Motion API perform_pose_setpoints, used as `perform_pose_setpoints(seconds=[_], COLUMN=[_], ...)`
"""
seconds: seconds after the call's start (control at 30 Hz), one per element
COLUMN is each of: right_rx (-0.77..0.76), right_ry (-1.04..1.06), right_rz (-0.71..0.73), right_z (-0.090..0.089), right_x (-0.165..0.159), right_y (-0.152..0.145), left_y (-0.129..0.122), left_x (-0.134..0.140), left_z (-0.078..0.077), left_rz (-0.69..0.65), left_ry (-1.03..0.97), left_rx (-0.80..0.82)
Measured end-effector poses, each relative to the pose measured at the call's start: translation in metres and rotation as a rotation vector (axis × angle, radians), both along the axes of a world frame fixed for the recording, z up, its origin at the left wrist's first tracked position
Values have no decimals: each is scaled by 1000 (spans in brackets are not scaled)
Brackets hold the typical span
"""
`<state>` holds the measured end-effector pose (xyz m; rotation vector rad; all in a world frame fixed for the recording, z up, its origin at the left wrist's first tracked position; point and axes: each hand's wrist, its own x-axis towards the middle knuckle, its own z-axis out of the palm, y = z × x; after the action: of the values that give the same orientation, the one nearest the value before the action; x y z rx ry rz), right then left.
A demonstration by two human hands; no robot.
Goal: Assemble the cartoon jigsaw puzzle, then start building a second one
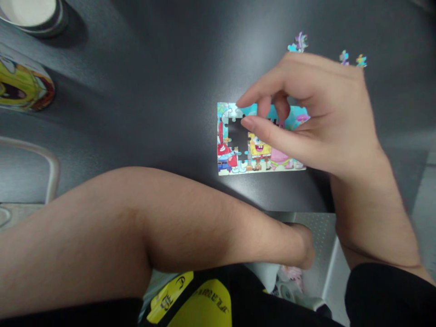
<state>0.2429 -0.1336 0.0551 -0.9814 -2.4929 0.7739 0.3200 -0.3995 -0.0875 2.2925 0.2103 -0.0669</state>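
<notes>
dark grey and softly lit, the bench (153, 100) spreads out ahead of me, its near edge running just beyond my left forearm (204, 222). on it, close to that edge, lies the cartoon jigsaw (224, 164), flat, its long axis running left to right. my right hand (327, 109) is over its right half and is clearly the nearer one; my left hand (301, 245) hangs down past the edge, and i can't tell how its fingers are set.

my right thumb and forefinger are apart, a small space between their tips, with no piece to be seen there. the dark hole (237, 135) in the jigsaw is just left of my thumb tip and slightly toward me. whether either tip touches the board, i can't tell. several loose pieces (301, 41) sit beyond my knuckles, well apart from the jigsaw.

far off to the left stand two containers: a round one (63, 20), pale inside, contents unclear, and a printed one (25, 86) with a yellow cartoon face, its opening out of view. below the edge, a white perforated surface (322, 234) shows beside my left hand.
</notes>
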Motion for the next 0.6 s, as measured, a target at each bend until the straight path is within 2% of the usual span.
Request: perform_pose_setpoints(seconds=[0.07, 0.1, 0.2, 0.3, 0.4, 0.47, 0.6], right_rx=[18, 8, -37, -46, -8, 76, 415], right_ry=[6, 6, -16, -5, 55, 118, 301], right_rz=[9, 27, 90, 87, -7, -97, -261], right_z=[-3, -6, -11, -7, -5, -10, -36], right_x=[-1, -2, -4, -4, 4, 15, 48], right_y=[0, 0, -3, -4, 3, 14, 50], left_y=[4, 7, 14, 20, 24, 27, 35], left_x=[-4, -5, -9, -14, -22, -28, -42], left_z=[4, 6, 12, 16, 19, 20, 22], left_rz=[-211, -269, -343, -335, -295, -277, -219], left_ry=[11, 29, 59, 40, -3, -35, -16], left_rx=[-4, 4, 27, 45, 77, 120, 278])
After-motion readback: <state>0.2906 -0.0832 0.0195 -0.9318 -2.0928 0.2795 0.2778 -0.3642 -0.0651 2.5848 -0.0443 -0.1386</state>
